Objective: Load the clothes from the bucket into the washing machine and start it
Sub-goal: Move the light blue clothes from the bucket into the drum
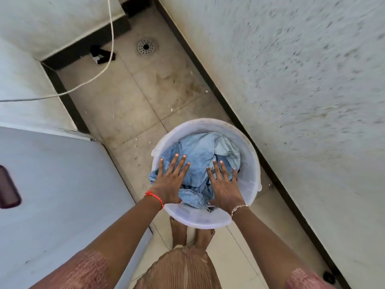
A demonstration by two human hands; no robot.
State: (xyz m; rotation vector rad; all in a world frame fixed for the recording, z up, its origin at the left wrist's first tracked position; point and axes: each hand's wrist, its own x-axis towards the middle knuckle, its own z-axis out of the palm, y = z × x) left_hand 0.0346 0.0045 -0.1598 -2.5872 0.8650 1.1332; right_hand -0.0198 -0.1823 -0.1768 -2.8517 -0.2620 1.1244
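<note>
Flat, bright daylight; wide-angle frame smeared at its edges.
Light falls evenly, with only faint soft shadows. The translucent white plastic bucket and pale blue crumpled clothes at lower centre are the sharpest part. The rough white plastered wall at upper right streaks with motion blur, and the upper left corner smears likewise. Lines of the beige tiled floor splay outward under lens distortion.

A bucket of smooth, translucent white plastic is seen filled with clothes of crumpled pale-blue cloth. The floor tiles are shown glazed but smudged, the drain at upper centre in perforated metal, the wall at right in rough plaster.
</note>
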